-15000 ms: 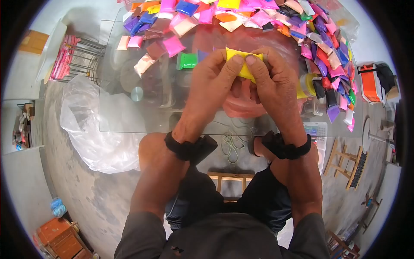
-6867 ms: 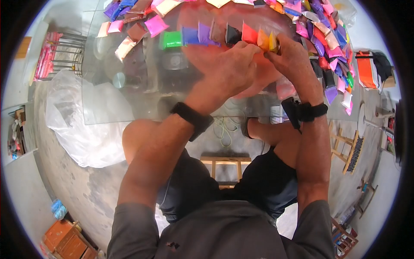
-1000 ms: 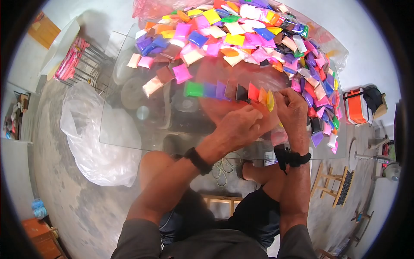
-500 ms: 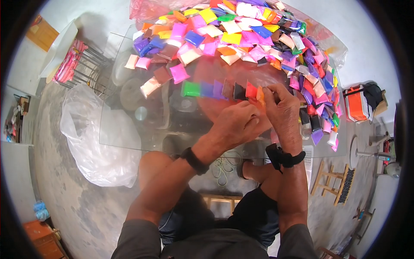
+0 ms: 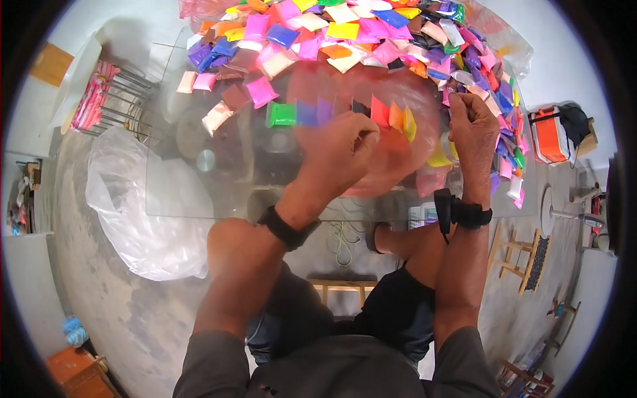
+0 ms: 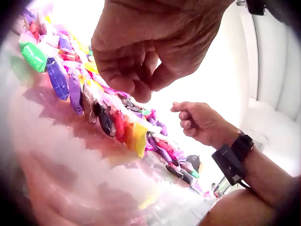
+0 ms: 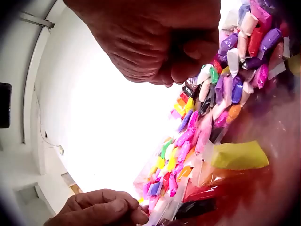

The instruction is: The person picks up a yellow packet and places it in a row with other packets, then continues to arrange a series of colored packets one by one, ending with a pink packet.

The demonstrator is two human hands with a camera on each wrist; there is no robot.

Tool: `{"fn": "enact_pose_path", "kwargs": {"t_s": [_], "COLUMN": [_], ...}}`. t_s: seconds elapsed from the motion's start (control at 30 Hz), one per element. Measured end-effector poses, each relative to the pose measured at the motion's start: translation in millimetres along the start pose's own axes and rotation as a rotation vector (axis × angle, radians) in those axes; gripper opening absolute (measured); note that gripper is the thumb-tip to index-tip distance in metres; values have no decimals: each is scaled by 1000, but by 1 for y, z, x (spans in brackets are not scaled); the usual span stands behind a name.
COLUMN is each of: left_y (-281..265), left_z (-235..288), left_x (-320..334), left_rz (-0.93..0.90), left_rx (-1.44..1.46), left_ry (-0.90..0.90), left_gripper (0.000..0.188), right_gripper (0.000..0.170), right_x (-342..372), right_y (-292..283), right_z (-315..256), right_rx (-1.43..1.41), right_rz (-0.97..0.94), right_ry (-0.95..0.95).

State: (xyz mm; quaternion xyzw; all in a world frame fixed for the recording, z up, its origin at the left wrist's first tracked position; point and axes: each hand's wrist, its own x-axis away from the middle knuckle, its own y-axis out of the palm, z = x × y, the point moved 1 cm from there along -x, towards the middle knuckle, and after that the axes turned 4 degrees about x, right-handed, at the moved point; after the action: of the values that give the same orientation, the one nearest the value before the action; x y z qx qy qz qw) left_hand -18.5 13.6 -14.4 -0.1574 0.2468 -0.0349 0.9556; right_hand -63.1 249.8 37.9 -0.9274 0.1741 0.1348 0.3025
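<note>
Yellow plastic glows on the end packet [image 5: 409,126] of a row on the glass table [image 5: 225,159]. To the person's left of it come the orange packet [image 5: 396,117], red packet [image 5: 379,111], black packet [image 5: 360,108], purple packet [image 5: 324,111], blue packet [image 5: 306,114] and green packet [image 5: 282,115]. The left wrist view also bares a brown packet [image 6: 89,101] between purple and black, which the left hand [image 5: 338,149] hides from the head camera. That hand, left of the end packet, is curled, thumb and fingertips drawn together, grasping nothing I can make out; whether it touches the row I can't tell. The right hand [image 5: 472,125] is off to the right of the end packet, clear of it. The left wrist view shows its fingers folded toward the palm, holding nothing visible; the right wrist view leaves them in shadow but gives the end packet's broad face, a slim wedge in the head view. Heaped packets [image 5: 343,30] spread beyond the end packet and bend round past its right.
</note>
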Motion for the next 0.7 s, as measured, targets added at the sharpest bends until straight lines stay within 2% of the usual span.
{"fn": "enact_pose_path", "kwargs": {"t_s": [0.03, 0.1, 0.2, 0.3, 0.37, 0.5, 0.6, 0.7], "left_y": [-1, -3, -5, -8, -7, -8, -8, -10], "left_z": [0, -1, -1, -1, -2, -8, -6, -2], "left_x": [-1, -1, -1, -3, -4, -4, -10, -10], "left_rz": [24, 43, 44, 65, 79, 84, 88, 126], "left_rx": [31, 64, 80, 8, -41, -31, -78, -24], "left_ry": [-23, -49, -138, -109, -27, -31, 9, -18], "left_gripper": [10, 12, 14, 13, 13, 12, 12, 6], "right_gripper": [20, 19, 19, 20, 20, 18, 15, 13], "right_x": [1, 1, -1, 0, 0, 2, 1, 1], "right_y": [-2, 0, 3, 8, 10, 9, 11, 10], "right_z": [-1, 8, 18, 15, 19, 14, 20, 19], "right_rx": [-11, -34, -51, 9, 7, -7, 33, -16], "right_rz": [-24, -40, -36, -60, -32, -62, -47, -54], "right_ry": [62, 61, -15, -27, -47, -23, -75, -82]}}
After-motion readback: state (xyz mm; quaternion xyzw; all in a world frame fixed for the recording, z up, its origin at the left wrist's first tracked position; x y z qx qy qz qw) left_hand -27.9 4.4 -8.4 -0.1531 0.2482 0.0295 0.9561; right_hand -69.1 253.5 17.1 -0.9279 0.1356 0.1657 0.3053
